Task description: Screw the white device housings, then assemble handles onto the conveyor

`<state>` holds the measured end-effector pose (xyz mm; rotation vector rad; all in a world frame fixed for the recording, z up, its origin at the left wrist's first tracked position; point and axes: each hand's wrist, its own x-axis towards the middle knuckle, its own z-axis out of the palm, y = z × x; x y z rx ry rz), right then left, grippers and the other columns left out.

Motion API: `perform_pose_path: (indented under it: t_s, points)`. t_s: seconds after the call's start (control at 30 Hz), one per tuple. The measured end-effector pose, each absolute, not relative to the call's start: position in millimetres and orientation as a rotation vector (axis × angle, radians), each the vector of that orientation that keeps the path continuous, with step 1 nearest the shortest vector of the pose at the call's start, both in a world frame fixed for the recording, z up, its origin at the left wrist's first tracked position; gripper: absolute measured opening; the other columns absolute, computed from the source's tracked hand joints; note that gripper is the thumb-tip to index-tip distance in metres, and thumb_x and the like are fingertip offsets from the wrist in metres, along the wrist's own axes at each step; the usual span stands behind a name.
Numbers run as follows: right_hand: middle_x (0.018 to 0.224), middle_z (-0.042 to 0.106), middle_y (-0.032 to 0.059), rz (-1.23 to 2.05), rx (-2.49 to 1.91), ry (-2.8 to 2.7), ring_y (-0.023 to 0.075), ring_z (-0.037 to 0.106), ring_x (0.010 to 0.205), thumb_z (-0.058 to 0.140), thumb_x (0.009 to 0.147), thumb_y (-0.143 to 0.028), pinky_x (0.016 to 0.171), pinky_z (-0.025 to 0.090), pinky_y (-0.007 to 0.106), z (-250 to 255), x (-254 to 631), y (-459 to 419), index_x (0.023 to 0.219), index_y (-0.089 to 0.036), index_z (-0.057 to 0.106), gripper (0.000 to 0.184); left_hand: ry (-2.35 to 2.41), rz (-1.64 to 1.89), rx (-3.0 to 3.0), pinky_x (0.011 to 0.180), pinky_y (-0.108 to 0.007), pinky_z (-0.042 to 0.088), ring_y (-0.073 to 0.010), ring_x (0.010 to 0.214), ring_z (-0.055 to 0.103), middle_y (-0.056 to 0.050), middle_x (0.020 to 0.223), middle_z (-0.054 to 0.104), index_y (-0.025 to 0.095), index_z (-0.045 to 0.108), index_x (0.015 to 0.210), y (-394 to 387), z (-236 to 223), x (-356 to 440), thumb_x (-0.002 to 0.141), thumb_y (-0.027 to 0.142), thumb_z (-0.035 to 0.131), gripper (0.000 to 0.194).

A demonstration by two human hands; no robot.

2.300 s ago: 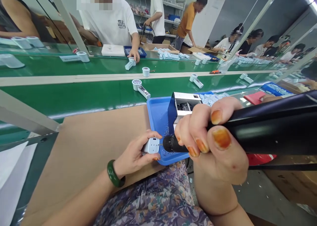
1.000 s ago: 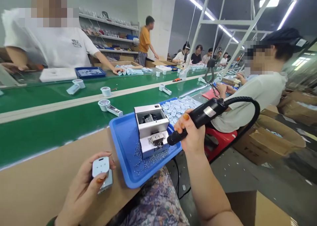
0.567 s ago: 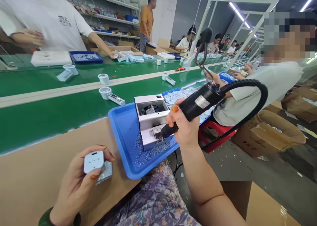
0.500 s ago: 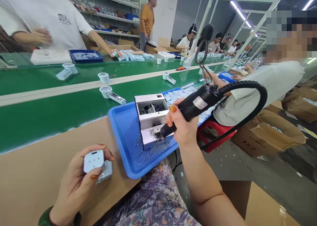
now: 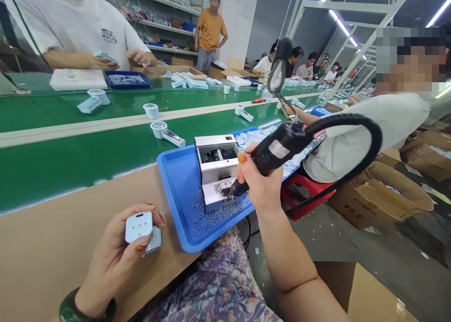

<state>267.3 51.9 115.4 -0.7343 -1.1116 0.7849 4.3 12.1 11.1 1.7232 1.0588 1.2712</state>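
Observation:
My left hand (image 5: 118,251) is closed around a light-blue plastic housing (image 5: 138,226), whose end face with small holes and a slot points up at me. My right hand (image 5: 260,183) grips a black electric screwdriver (image 5: 278,148) that hangs from a metal hook. The screwdriver tilts down to the left, its tip at the front of a white screw feeder (image 5: 215,199); the exact contact is hidden. The feeder stands in a blue tray (image 5: 176,204), with many loose screws (image 5: 214,218) scattered around its base.
A green conveyor belt (image 5: 123,160) carries white round parts (image 5: 158,128) and light-blue pieces. Beyond the feeder is a heap of light-blue parts (image 5: 259,136). A co-worker (image 5: 373,129) sits at right by a red stool (image 5: 310,195); another works across the belt. Cardboard boxes (image 5: 384,195) stand on the floor.
The view has shifted slightly. My hands keep their holds, with the screwdriver's tip still at the feeder. Across the belt, the co-worker's arm has drawn back with a light-blue piece in hand.

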Motion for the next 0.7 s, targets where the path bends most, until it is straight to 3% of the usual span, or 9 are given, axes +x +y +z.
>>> perform_pose_path:
  t_s: [0.27,0.47,0.7]
  points:
    - [0.058,0.053,-0.0084,0.778,-0.804,-1.119,0.0069,0.046,0.045,0.080,0.080,-0.036,0.049,0.042,0.024,112,258,55,0.084,-0.020,0.059,0.026,1.083,1.257,1.778,0.069,-0.030,0.055,-0.0213,0.080,0.067,-0.003,0.091,0.066,0.024,0.054,0.117,12,17,8,0.098,0.064,0.054,0.044]
    - [0.055,0.053,-0.0091,0.926,-0.828,-1.159,0.0063,0.047,0.045,0.080,0.082,-0.034,0.048,0.042,0.022,109,265,55,0.086,-0.019,0.061,0.025,1.060,1.240,1.818,0.071,-0.029,0.055,-0.0211,0.084,0.066,-0.003,0.096,0.066,0.026,0.052,0.122,12,13,4,0.102,0.056,0.051,0.036]
    - [0.054,0.044,-0.0133,1.088,-0.537,-0.963,0.0054,0.041,0.041,0.080,0.081,-0.035,0.049,0.043,0.022,137,259,27,0.084,-0.025,0.051,0.032,1.148,1.128,1.875,0.076,-0.034,0.055,-0.0244,0.087,0.067,-0.008,0.101,0.068,0.020,0.057,0.123,6,13,14,0.096,0.056,0.058,0.045]
